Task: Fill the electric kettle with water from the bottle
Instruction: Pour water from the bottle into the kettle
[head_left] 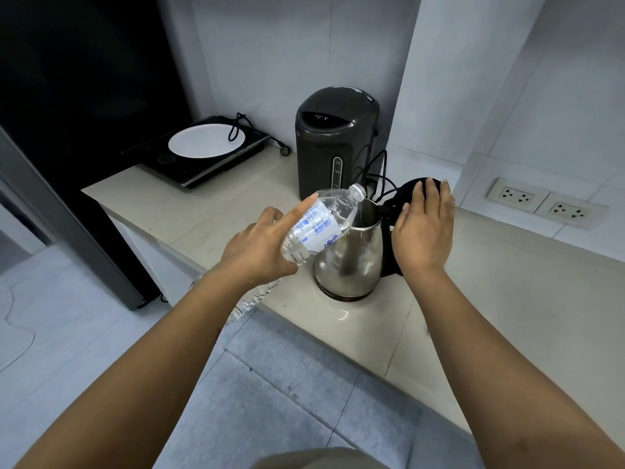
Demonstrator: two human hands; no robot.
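Fingers (301, 206) of the left hand (257, 245) grasp the clear water bottle (321, 221), which is tilted with its uncapped neck over the mouth of the kettle (351, 258). The right hand (424, 228) lies flat, its fingers released and straight, against the kettle's raised black lid (411, 192). The steel kettle stands near the front edge of the pale bench (507, 282). At twelve o'clock behind it sits a dark thermo pot (334, 140). At ten o'clock an induction hob (189, 172) carries a white plate (207, 140). At three o'clock are wall sockets (544, 204) in grey tile.
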